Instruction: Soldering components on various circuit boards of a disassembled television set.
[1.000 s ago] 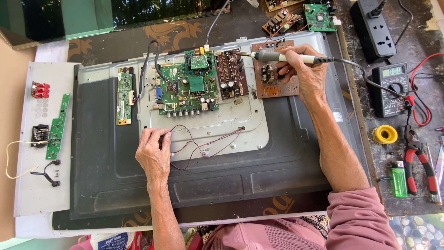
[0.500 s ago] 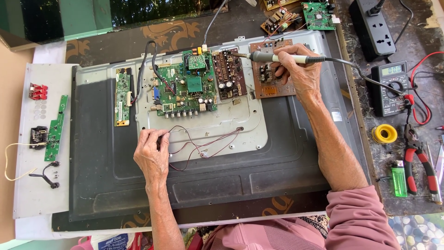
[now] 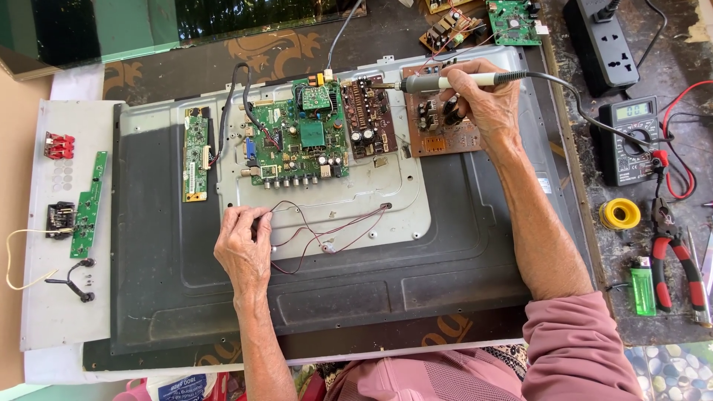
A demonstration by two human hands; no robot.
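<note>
Soldering was not finished: my right hand clamped the grey soldering iron above the brown circuit board, while left-hand fingers pinched thin red wires, loose.

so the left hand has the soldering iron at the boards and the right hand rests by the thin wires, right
No, the hands are swapped. In the head view the right hand holds the soldering iron at the boards, and the left hand rests by the thin wires.
</note>
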